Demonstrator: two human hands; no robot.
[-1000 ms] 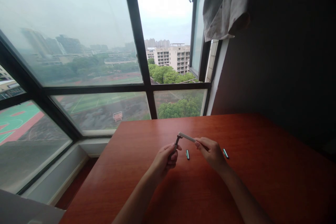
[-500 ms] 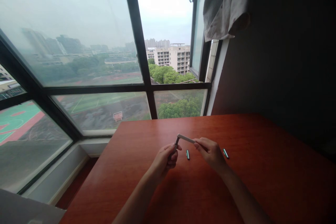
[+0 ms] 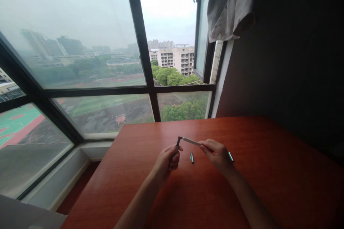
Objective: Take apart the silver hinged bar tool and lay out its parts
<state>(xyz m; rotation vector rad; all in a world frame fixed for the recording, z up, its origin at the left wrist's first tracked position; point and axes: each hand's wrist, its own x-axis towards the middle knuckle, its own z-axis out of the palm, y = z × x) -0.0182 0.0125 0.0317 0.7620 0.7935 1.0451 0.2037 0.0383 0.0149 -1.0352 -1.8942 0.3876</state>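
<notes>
Above the middle of a reddish wooden table point(image 3: 268, 186), my left hand point(image 3: 166, 159) is closed round a small dark handle-like piece point(image 3: 177, 141) that pokes up from its fingers. My right hand point(image 3: 217, 154) pinches one end of a thin pale strip point(image 3: 191, 141). The strip's other end meets the dark piece's tip. A small green-and-silver piece point(image 3: 191, 157) lies on the table between my hands. A second one point(image 3: 230, 156) lies just right of my right hand.
A large dark-framed window point(image 3: 145, 61) rises behind the table, overlooking sports courts and buildings. A pale garment point(image 3: 231, 7) hangs at the upper right beside a dark wall point(image 3: 290, 61). The table's left edge drops off to the window sill and floor.
Both hands have shifted slightly left and up. The pale strip has tilted flatter and its far end has closed onto the tip of the dark piece.
</notes>
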